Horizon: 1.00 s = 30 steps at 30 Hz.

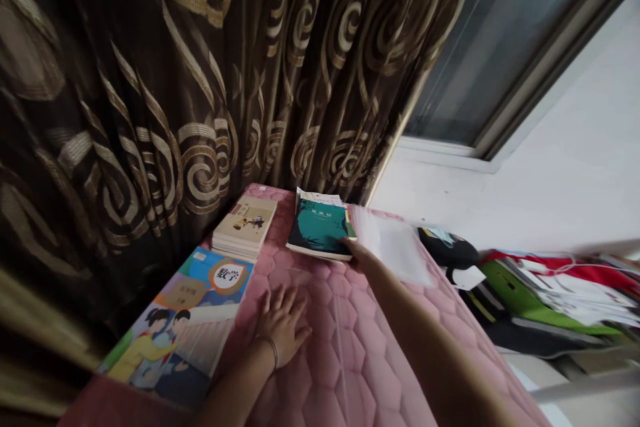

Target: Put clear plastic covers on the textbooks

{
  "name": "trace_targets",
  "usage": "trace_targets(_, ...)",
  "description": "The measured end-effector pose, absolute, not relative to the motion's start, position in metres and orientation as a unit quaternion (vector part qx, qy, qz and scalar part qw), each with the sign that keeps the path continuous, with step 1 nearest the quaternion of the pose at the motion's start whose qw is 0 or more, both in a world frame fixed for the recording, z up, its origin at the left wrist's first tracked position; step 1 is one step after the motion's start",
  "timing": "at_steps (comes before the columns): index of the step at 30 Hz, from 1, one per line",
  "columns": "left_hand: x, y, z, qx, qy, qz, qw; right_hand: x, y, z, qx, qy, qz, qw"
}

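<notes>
My left hand [281,327] lies flat on the pink quilted surface [325,353], its fingers spread and nothing under them that I can see. A dark band circles that wrist. At the far end, my right hand [354,253] has its fingers on the right front corner of a teal book [320,227] with dark plant shapes on its cover. The book rests on other books or papers [320,199], whose pale edge shows behind it. To the left lie a stack of beige books [245,223] and, closer to me, a colourful textbook [185,320] with two cartoon children.
A translucent white plastic sheet or sleeve [393,247] lies right of the teal book. Patterned dark curtains [225,80] hang along the left and back. Beyond the right edge are a black bag [447,247] and piled papers [565,287] with green and red items.
</notes>
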<state>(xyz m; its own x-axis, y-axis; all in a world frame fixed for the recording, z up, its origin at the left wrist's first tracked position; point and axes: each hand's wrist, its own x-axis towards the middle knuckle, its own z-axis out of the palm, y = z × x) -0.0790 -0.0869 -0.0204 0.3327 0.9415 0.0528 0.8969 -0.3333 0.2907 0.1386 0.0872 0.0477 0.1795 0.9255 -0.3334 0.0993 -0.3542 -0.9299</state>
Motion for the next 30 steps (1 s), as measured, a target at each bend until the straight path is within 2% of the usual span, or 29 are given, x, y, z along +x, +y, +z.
trace_targets(10,-0.076,-0.086,-0.009,0.804,0.583,0.068,0.099,0.14,0.045,0.066,-0.607,-0.455,0.474,0.447)
trace_targets(14,-0.074,-0.086,-0.009,0.809,0.578,0.067,0.083,0.177,-0.024,0.075,-0.602,-0.478,0.463,0.442)
trace_targets(17,-0.074,-0.086,-0.01,0.811,0.577,0.071,0.068,0.211,-0.086,0.078,-0.644,-0.531,0.394,0.385)
trace_targets(20,-0.073,-0.085,-0.011,0.81,0.579,0.068,0.06,0.24,-0.139,0.075,-0.672,-0.525,0.37,0.368)
trace_targets(26,-0.07,-0.085,-0.007,0.807,0.586,0.055,0.048,0.269,-0.189,0.038,-0.644,-0.479,0.469,0.369)
trace_targets(30,-0.069,-0.086,-0.005,0.806,0.588,0.046,0.043,0.274,-0.19,0.021,-0.656,-0.478,0.475,0.34)
